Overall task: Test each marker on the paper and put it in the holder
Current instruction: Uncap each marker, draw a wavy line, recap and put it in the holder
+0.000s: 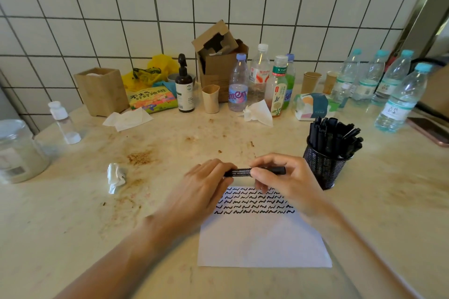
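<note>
Paper (262,240) at tabletop (73,226) front edge, holder (324,167) of markers (332,133) just right, bottles (388,85) along back edge, jar (17,150) far left

Legible text: "TISSUE" on the tissue pack (313,107) at far right, and "东方树叶" on the tea bottle (277,86) beside it.

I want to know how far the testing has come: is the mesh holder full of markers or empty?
Nearly full. Many black markers stand packed in the black mesh holder, some leaning right.
</note>
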